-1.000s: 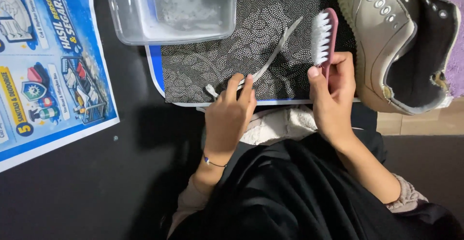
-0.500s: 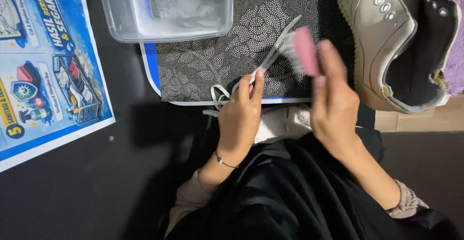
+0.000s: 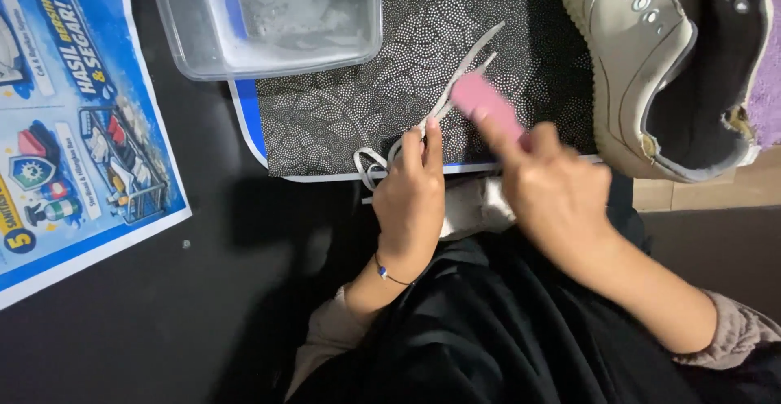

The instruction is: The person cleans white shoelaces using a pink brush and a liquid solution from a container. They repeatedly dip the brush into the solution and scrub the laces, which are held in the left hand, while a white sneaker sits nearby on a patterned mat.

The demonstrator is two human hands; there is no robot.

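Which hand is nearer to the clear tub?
Left. The left hand pins the shoelace just below the tub; the right hand, holding the pink brush, is farther right, near the shoe.

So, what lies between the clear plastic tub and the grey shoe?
In the head view, only the dotted black mat lies between tub and shoe, with the white shoelace across it.

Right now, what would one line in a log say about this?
left hand: pins white shoelace on dotted mat | right hand: holds pink brush over lace | nearby: grey shoe, clear tub
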